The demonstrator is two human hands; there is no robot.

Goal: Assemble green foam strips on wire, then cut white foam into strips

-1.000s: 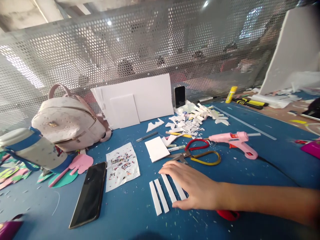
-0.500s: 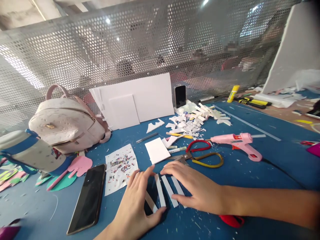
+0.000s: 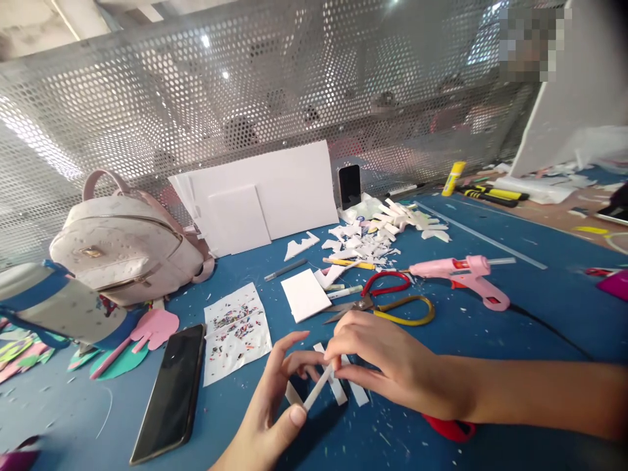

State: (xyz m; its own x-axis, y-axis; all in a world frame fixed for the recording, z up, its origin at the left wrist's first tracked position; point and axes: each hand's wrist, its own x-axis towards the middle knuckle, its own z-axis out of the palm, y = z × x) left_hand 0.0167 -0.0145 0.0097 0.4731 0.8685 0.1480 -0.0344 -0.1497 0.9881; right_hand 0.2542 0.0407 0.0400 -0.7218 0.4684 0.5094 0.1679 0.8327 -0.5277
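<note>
A thin white strip [image 3: 318,388] is held at a slant between my two hands, just above the blue table. My right hand [image 3: 377,360] pinches its upper end between thumb and fingertips. My left hand [image 3: 277,386] has its thumb against the lower end and its fingers curled near the upper end, the index finger stretched out. Another strip [image 3: 294,394] shows partly behind the left hand. Two more white strips lie side by side under the right hand, one of them the outer strip [image 3: 357,391]. A white square panel [image 3: 305,296] lies beyond the hands.
Scissors [image 3: 363,304] with red and yellow handles lie just past my right hand, near a pink glue gun [image 3: 461,275]. White scraps [image 3: 367,245] are heaped behind. On the left are a phone [image 3: 169,392], a speckled sheet [image 3: 238,333] and a backpack [image 3: 122,235].
One strip has been lifted off the table and tilted between my hands. My right fingers have closed into a pinch on it. The view has shifted slightly.
</note>
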